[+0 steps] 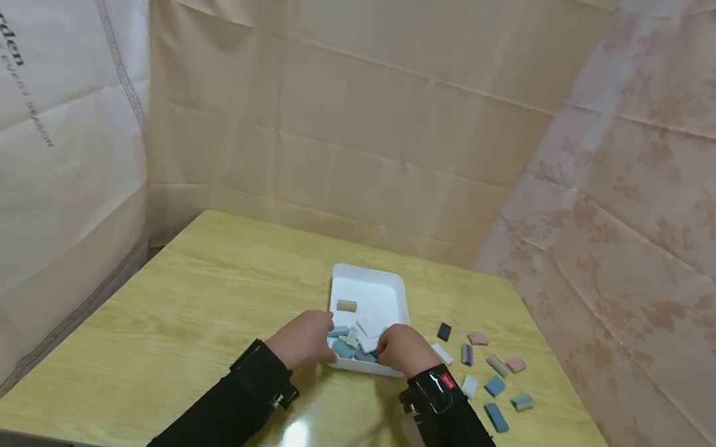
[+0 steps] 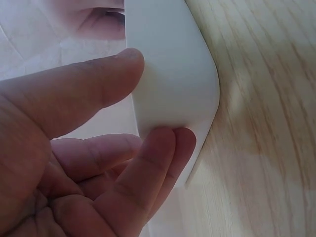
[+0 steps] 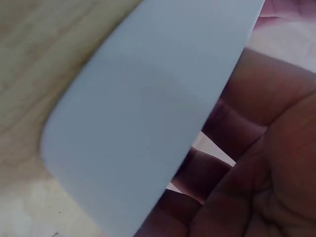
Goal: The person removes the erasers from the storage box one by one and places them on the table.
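A shallow white tray (image 1: pixel 385 295) sits on the table in front of me. My left hand (image 1: pixel 305 338) holds its near left corner; in the left wrist view the thumb lies at the rim and two fingertips touch the outer wall (image 2: pixel 173 74). Over the near right wall bends my right hand (image 1: pixel 405 349), its fingers reaching inside. The wall (image 3: pixel 138 113) hides those fingertips in the right wrist view, so I cannot tell whether they pinch something. Blue-grey and greenish small blocks (image 1: pixel 343 349) and white pieces (image 1: pixel 367 326) lie between the hands, with a beige rounded piece (image 1: pixel 346 306) farther back.
Right of the tray, loose pieces lie scattered on the wooden table (image 1: pixel 211 297): a black block (image 1: pixel 444 331), pink ones (image 1: pixel 477 339), blue ones (image 1: pixel 496 417), a white one (image 1: pixel 469 386) and a beige rod (image 1: pixel 497 365). Cloth sheets (image 1: pixel 362 117) hang behind and at both sides.
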`<move>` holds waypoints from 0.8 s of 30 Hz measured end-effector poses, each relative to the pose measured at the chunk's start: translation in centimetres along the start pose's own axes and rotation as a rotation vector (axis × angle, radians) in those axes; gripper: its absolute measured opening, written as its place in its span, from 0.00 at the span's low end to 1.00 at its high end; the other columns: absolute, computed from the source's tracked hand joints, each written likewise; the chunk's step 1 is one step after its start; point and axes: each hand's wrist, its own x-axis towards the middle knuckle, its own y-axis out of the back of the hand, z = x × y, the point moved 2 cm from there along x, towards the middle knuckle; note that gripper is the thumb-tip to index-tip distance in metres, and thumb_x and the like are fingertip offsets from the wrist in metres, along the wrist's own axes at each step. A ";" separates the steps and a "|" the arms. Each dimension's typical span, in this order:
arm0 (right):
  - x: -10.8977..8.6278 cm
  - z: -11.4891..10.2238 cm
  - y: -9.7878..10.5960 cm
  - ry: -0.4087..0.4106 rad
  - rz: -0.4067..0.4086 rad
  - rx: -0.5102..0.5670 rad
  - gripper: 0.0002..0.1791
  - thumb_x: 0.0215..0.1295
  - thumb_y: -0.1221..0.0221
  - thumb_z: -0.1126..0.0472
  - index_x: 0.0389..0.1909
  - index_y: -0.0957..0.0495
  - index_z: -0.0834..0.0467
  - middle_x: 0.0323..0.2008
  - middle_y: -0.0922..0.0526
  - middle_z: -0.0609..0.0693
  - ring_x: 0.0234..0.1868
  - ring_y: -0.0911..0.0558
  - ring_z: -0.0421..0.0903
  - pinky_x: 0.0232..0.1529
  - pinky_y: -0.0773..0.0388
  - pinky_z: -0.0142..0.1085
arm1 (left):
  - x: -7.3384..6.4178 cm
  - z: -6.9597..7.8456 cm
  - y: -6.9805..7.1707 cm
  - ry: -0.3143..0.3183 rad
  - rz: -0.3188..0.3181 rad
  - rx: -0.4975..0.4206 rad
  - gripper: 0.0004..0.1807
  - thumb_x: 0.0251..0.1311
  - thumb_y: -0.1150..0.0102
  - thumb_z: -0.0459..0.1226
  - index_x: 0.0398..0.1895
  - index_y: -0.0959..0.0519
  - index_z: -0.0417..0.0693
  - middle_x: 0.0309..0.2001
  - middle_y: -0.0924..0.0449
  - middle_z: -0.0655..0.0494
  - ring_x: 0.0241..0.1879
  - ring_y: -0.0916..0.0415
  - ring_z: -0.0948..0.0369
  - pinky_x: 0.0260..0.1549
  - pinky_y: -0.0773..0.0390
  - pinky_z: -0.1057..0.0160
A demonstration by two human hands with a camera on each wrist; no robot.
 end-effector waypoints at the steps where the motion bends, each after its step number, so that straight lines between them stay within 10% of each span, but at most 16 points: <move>1: 0.2 -0.2 0.0 -0.002 -0.004 -0.001 0.10 0.53 0.28 0.67 0.18 0.16 0.55 0.20 0.23 0.42 0.24 0.29 0.42 0.26 0.34 0.34 | 0.1 0.0 0.1 0.003 -0.001 0.002 0.29 0.47 0.16 0.38 0.51 0.17 0.33 0.52 0.14 0.42 0.50 0.17 0.51 0.57 0.18 0.47; 13: 1.2 -0.4 -1.2 -0.059 -0.029 0.015 0.14 0.54 0.27 0.68 0.18 0.22 0.55 0.20 0.26 0.44 0.25 0.28 0.44 0.27 0.34 0.35 | 0.2 -0.7 -0.3 0.041 -0.011 -0.023 0.32 0.48 0.16 0.38 0.56 0.17 0.33 0.56 0.14 0.41 0.56 0.18 0.48 0.61 0.20 0.45; 24: -1.4 0.2 1.4 -0.048 0.261 0.066 0.10 0.53 0.30 0.69 0.20 0.19 0.53 0.26 0.22 0.46 0.28 0.27 0.45 0.31 0.31 0.38 | 0.2 -0.4 0.0 0.021 -0.016 -0.032 0.33 0.49 0.17 0.38 0.57 0.18 0.34 0.58 0.15 0.40 0.59 0.18 0.46 0.63 0.21 0.44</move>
